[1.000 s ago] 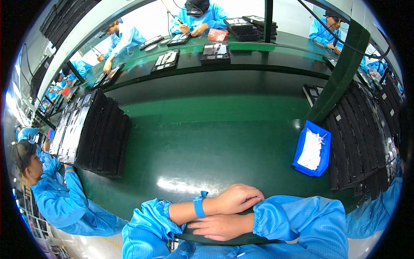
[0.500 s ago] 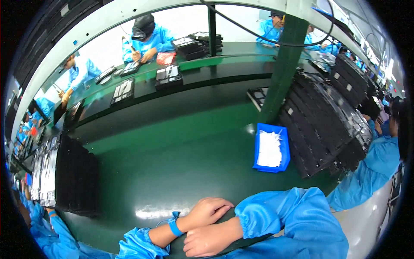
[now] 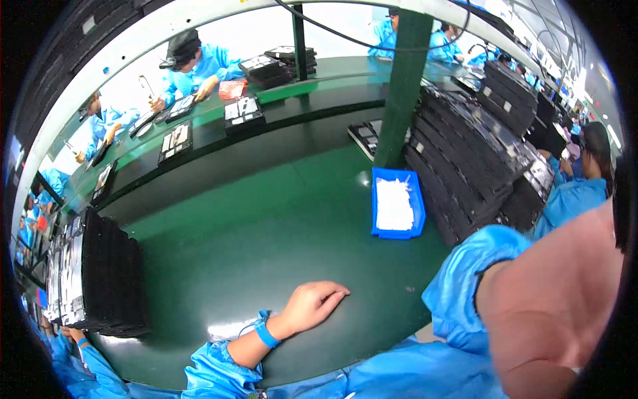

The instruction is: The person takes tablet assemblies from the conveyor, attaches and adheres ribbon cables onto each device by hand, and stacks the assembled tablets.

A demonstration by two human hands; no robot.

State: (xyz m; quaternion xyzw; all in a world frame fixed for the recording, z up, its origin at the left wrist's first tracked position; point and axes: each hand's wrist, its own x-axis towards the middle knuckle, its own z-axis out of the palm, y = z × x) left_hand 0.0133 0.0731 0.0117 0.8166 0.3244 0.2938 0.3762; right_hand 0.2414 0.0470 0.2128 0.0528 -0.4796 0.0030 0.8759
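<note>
My left hand (image 3: 314, 307) rests on the green workbench (image 3: 252, 259), palm down with the fingers stretched out and nothing in it. A blue wrist strap (image 3: 266, 334) circles that wrist, below a blue sleeve. My right hand (image 3: 555, 299) is raised close to the camera at the right edge, large and blurred. Its wrist and part of the palm show; its fingers are hidden. Beyond the hands, a blue bin (image 3: 417, 206) holds white slips or small white pieces (image 3: 394, 205).
Stacked black trays (image 3: 113, 272) stand at the left, and a taller black stack (image 3: 458, 166) at the right. A green post (image 3: 402, 86) rises behind the bin. Trays with parts (image 3: 243, 114) line the far ledge. Co-workers in blue sit opposite and on both sides.
My right hand has lifted off the bench beside my left wrist and come up to the right, near the camera. My left hand stays on the bench. The view has shifted slightly.
</note>
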